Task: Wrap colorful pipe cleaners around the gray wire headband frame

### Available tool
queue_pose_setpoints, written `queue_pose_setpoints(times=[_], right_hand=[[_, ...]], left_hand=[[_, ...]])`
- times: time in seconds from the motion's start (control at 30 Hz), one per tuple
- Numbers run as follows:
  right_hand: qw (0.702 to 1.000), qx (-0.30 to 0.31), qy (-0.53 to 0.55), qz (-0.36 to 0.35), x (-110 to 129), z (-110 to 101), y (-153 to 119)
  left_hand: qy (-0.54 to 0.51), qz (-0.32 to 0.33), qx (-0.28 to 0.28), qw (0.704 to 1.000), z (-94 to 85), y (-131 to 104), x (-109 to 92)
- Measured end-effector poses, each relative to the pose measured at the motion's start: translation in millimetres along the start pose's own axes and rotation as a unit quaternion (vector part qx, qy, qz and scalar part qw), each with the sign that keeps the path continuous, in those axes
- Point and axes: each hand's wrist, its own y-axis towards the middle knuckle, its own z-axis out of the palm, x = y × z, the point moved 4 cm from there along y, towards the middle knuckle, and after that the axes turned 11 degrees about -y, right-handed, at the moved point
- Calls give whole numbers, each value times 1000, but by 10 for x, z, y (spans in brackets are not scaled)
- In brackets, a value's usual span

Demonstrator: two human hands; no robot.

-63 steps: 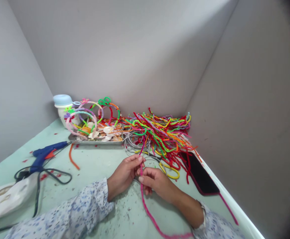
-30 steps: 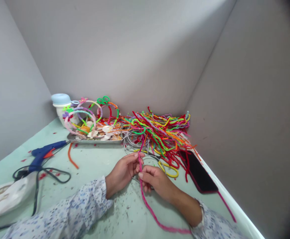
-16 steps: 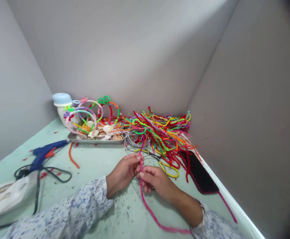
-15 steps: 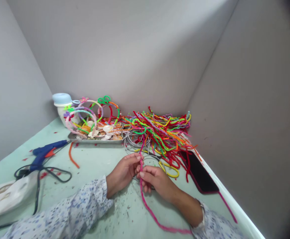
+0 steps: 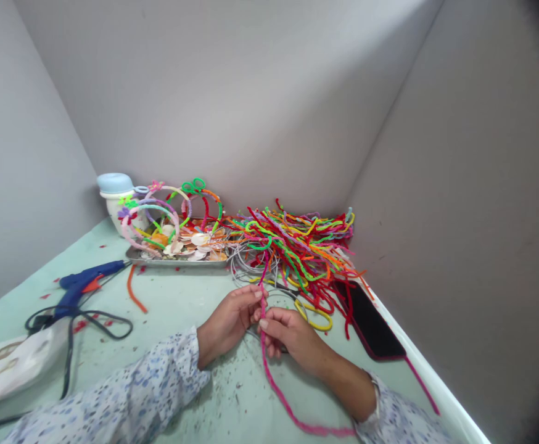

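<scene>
A long pink pipe cleaner [image 5: 284, 402] runs up through both hands and trails down in a curve toward my right sleeve. My left hand [image 5: 232, 316] pinches it near its upper stretch. Just below and to the right, my right hand [image 5: 296, 338] is closed on the same pipe cleaner, thumb on top. The two hands nearly touch. Behind them lie yellow-handled scissors [image 5: 316, 316], partly covered, and thin grey wire loops [image 5: 250, 259]. Several fingertips of both hands are hidden behind the pipe cleaner and each other.
A heap of coloured pipe cleaners [image 5: 297, 237] lies at the back. Left of it, a metal tray [image 5: 181, 263] holds pale discs and decorated headbands [image 5: 177, 214]. A blue glue gun [image 5: 78, 290] with its cord, a white cup [image 5: 115, 209] and a black phone [image 5: 374, 324] lie around.
</scene>
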Motion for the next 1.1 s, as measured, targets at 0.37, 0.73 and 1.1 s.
queue_pose_setpoints(times=[0.37, 0.73, 1.1], right_hand=[[997, -30, 70, -14, -31, -60, 20], [999, 20, 42, -8, -2, -35, -4], [999, -4, 38, 1, -13, -37, 2]], left_hand=[[38, 1, -9, 999, 8, -11, 8], [3, -2, -18, 1000, -33, 4, 1], [37, 6, -2, 999, -11, -4, 1]])
